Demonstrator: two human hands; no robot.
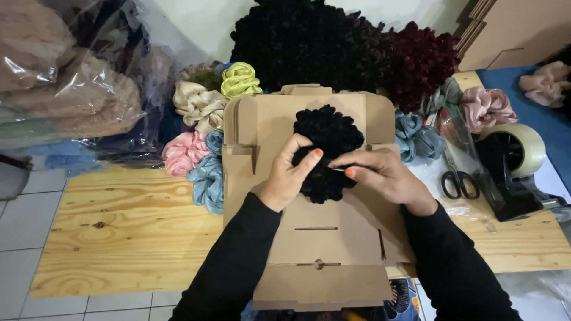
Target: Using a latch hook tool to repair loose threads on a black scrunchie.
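Note:
Both hands meet over a stack of flat brown cardboard boxes (324, 244) on a wooden table. My left hand (289, 172) grips the left side of a black fluffy scrunchie (329, 132), thumb laid across its front. My right hand (380, 174) pinches the same scrunchie from the right, fingertips pressed into the fabric. The scrunchie rests on the top cardboard sheet, partly hidden by my fingers. Both arms wear black sleeves.
Satin scrunchies lie around the boxes: pink (183, 152), blue (207, 181), beige (199, 104), yellow-green (240, 79). Piles of black (306, 41) and maroon (419, 62) ones sit behind. Scissors (458, 181) and a tape dispenser (514, 166) stand right. Plastic bags (65, 89) fill the left.

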